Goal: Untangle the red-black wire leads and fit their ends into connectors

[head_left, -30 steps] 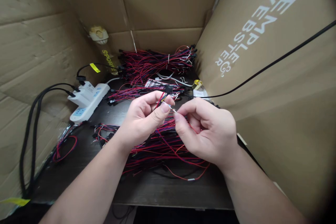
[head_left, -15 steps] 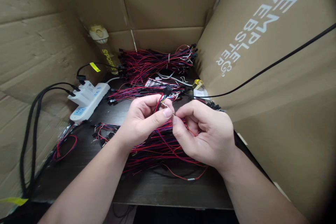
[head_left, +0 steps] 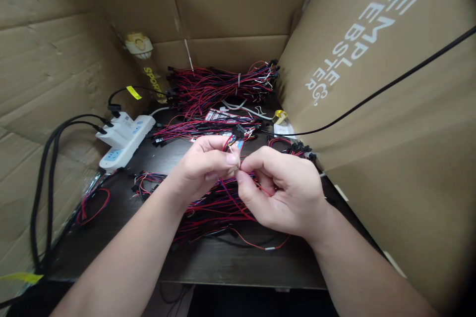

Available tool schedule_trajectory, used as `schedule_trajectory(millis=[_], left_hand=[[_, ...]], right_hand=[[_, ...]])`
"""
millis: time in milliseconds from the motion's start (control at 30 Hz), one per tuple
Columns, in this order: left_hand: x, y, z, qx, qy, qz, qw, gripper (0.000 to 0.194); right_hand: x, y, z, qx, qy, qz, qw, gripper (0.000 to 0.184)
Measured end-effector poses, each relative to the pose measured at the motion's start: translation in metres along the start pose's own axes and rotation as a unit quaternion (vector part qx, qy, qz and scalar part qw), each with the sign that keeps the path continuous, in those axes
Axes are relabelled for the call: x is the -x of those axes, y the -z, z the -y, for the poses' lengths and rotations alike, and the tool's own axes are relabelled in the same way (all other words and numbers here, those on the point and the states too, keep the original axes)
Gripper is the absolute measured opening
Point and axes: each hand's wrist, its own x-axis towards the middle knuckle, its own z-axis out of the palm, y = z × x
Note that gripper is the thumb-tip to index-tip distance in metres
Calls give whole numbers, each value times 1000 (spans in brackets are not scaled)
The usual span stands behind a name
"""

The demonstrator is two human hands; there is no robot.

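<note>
Two hands meet over the table (head_left: 115,230), and all the action is at the fingertips! The left hand (head_left: 203,164) has its thumb and forefinger pressed together on a small lead, no gap between them, with the black connector (head_left: 238,132) poking out just beyond the forefinger. Red, yellow and dark strands run from it down into that grip, and a white wire (head_left: 232,149) bends out alongside. In comes the right hand (head_left: 288,190) from the other side, thumb and forefinger closed tip to tip on the wire, right up against the left thumb; the exact pinch point is too small to make out. Its other fingers are curled in towards the palm. Below both hands lies the front bundle (head_left: 208,218), red and dark, spread across the table, with an orange wire (head_left: 253,244) looping out towards the near edge and wearing a white tag (head_left: 269,248). Beyond the hands stretches the middle bundle (head_left: 182,132), and behind that the big back bundle (head_left: 211,86), cinched with a white tie (head_left: 239,82). Over to the left sits the power strip (head_left: 122,155), plugs crowded on top, with a bottle (head_left: 150,77) standing farther back. To the right, yellow tape (head_left: 280,117) sits near the cardboard (head_left: 401,158), and a black cable (head_left: 372,104) sweeps across in front of it.
</note>
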Motion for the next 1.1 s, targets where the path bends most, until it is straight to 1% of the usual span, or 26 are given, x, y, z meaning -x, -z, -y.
schedule_trajectory(millis=[100,167,233,267,300,333,400,433,467,533,567,600,633,700,867,933,1100], left_hand=[[0,3,5,-21,-22,-49,998,21],[0,6,10,-44,-56,-71,995,19],[-1,9,16,-83,-112,-81,987,28],[-1,9,19,-116,-151,-91,977,36],[-1,9,20,-157,-195,-110,962,44],[-1,8,21,-206,-239,-137,939,50],[1,6,20,-309,-320,-202,873,54],[3,5,19,-355,-352,-229,835,52],[4,3,17,-398,-376,-244,801,48],[7,0,13,-475,-411,-237,741,36],[8,-1,11,-508,-419,-221,719,29],[9,-2,10,-536,-422,-204,702,22],[10,-3,9,-557,-421,-190,691,16],[10,-4,8,-574,-409,-178,687,9],[8,-3,9,-566,-394,-160,706,7],[8,-2,9,-551,-383,-142,727,8],[9,1,5,-495,-344,-86,793,11]], right_hand=[[1,-1,2,-10,-18,-4,1000,17],[1,0,4,-30,-45,-6,999,17],[1,3,5,-59,-80,-7,995,16],[1,4,5,-75,-98,-7,992,16],[0,5,5,-90,-115,-7,989,15],[0,6,5,-103,-128,-7,986,15],[-1,6,4,-122,-148,-6,981,15],[-1,6,4,-128,-156,-6,979,15],[-2,5,3,-133,-160,-7,978,15],[-2,4,1,-137,-161,-4,977,15],[-2,3,0,-137,-159,-4,978,15],[-2,2,-1,-136,-155,-5,978,15],[-2,2,-2,-134,-151,-6,979,16],[-2,1,-4,-127,-141,-8,982,15],[-2,2,-6,-101,-108,-13,989,13],[-3,5,-6,-101,-103,-9,990,14],[-6,14,-8,-149,-108,41,982,14]])
